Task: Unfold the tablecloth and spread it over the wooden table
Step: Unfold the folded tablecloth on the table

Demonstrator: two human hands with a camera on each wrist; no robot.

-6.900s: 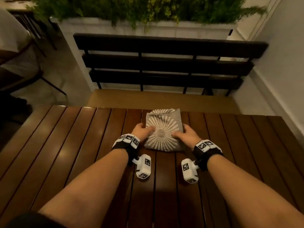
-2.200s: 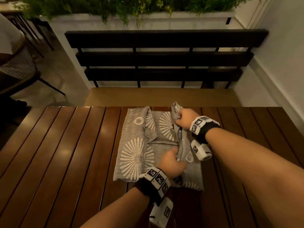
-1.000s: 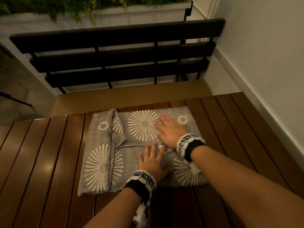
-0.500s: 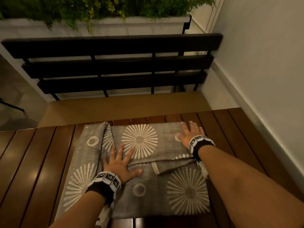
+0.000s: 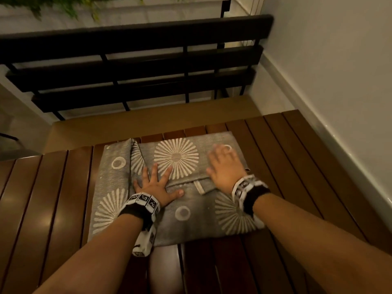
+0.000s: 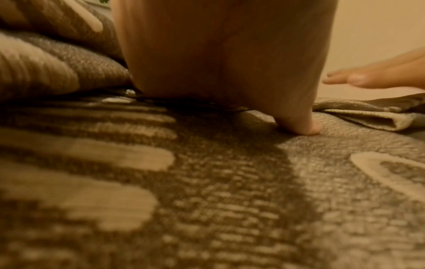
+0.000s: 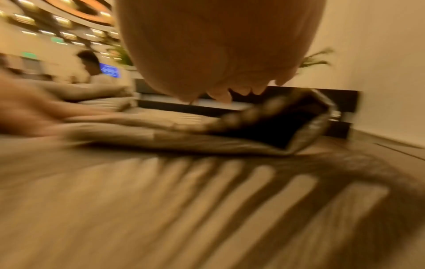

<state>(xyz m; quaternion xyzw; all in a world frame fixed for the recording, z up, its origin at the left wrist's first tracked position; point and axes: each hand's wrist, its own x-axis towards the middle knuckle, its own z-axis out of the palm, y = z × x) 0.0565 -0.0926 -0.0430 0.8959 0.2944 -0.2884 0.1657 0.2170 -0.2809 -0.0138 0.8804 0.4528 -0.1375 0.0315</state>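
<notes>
A grey tablecloth (image 5: pixel 186 217) with pale sunburst and ring prints lies partly unfolded, still in several layers, on the far right part of the dark slatted wooden table (image 5: pixel 53 209). My left hand (image 5: pixel 154 183) presses flat on the cloth's middle, fingers spread. My right hand (image 5: pixel 222 164) lies flat on the cloth's far right part, beside a folded-over flap (image 5: pixel 201 186). In the left wrist view the palm (image 6: pixel 220 60) and thumb press the weave (image 6: pixel 230 200). The right wrist view is blurred; the cloth's folded edge (image 7: pixel 299 127) gapes open there.
Beyond the table's far edge stands a bench with a tan seat (image 5: pixel 148 122) and black slatted back (image 5: pixel 135 66). A white wall with a skirting (image 5: pixel 339 102) runs close along the table's right side. Bare table slats lie to the left and near me.
Over the last second both hands slid outward across the cloth, smoothing it; the left hand moved left to the middle, the right hand to the far right corner area. Earlier, the small folded square was opened out.
</notes>
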